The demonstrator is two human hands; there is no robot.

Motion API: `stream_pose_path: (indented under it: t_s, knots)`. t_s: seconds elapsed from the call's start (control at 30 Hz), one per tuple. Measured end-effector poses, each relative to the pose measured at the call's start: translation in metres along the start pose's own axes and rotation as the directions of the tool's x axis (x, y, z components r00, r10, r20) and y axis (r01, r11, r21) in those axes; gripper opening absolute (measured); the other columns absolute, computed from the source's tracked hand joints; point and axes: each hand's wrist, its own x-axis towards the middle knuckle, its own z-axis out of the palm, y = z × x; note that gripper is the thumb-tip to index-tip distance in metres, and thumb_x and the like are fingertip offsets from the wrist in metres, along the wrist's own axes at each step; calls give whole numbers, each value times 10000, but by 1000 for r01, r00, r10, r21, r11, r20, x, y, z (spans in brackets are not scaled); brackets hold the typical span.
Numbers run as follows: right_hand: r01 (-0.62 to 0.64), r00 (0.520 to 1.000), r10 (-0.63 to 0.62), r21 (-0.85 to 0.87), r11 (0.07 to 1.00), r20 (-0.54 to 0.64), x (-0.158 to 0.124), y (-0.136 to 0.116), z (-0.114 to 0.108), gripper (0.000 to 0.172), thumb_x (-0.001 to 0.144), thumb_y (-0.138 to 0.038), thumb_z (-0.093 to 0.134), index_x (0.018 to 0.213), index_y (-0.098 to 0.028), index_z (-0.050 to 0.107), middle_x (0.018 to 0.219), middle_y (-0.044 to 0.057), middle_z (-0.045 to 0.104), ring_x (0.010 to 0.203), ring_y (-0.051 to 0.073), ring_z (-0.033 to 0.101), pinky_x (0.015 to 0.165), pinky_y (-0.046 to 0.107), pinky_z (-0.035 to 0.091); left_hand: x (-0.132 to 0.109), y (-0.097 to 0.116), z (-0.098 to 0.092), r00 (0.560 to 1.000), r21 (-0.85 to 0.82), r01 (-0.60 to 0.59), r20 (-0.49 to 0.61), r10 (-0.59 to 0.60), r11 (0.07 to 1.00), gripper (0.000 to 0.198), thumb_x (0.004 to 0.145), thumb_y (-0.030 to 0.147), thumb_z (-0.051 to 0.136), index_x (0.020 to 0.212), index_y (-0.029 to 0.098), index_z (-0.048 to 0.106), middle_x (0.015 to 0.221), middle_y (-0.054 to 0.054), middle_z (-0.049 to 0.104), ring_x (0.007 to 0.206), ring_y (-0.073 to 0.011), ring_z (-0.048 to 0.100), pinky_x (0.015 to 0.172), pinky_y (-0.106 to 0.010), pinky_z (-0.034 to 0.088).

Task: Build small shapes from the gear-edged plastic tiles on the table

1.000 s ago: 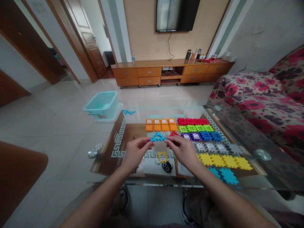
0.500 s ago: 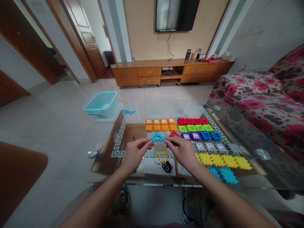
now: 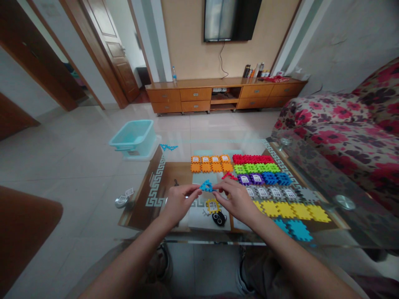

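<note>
"Well, what's nearest?"

"The left hand (image 3: 180, 203) and right hand (image 3: 237, 201), fingers nearly closed, pinch a small blue triangular plastic piece (image 3: 206, 186) from either side above the glass tabletop (image 3: 314, 174)."

"Risks?"

"A slipped pinch could drop it onto the red piece (image 3: 229, 176) just beyond, jostling the rows of interlocking tiles (image 3: 291, 211). Farther off, a teal plastic tub (image 3: 132, 139) sits on the floor (image 3: 77, 166)."

We pinch a small blue plastic triangle (image 3: 206, 186) with the fingers (image 3: 193, 190) of our left hand (image 3: 179, 203) and right hand (image 3: 237, 200), holding it up over the glass bench (image 3: 339, 203). Just to the right lie rows of interlocking blocks (image 3: 263, 180) — orange, red, green, purple, grey, yellow. Beyond the bench, on the tiled floor (image 3: 77, 166), sits a pale blue tub (image 3: 134, 139).
</note>
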Motion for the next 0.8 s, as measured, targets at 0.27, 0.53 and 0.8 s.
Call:
stream_pose_path:
  t_s: [0.27,0.53,0.8]
  knots:
    - [54,995,-54,-4,999,89,-2,1,2,109,903,-180,621,992,-186,684,875,44,616,810,178,599,745,306,482,-1,0,2,993,61,-107,46,104,992,143,874,239,668,974,223,769,915,-26,786,767,-177,725,745,-286,548]
    - [48,989,-45,-20,999,142,-3,1,3,103,907,-162,603,978,-178,676,904,49,617,843,184,595,763,303,475,-3,0,5,991,61,-126,49,123,990,135,873,241,674,968,211,765,907,-34,786,771,-182,731,724,-279,560]
    - [7,991,-8,2,1000,132,-3,-3,3,110,886,-171,631,990,-186,662,884,35,604,815,171,589,752,287,466,-3,0,7,991,62,-131,39,129,989,125,868,229,680,957,207,765,881,-23,784,738,-167,723,696,-256,547]
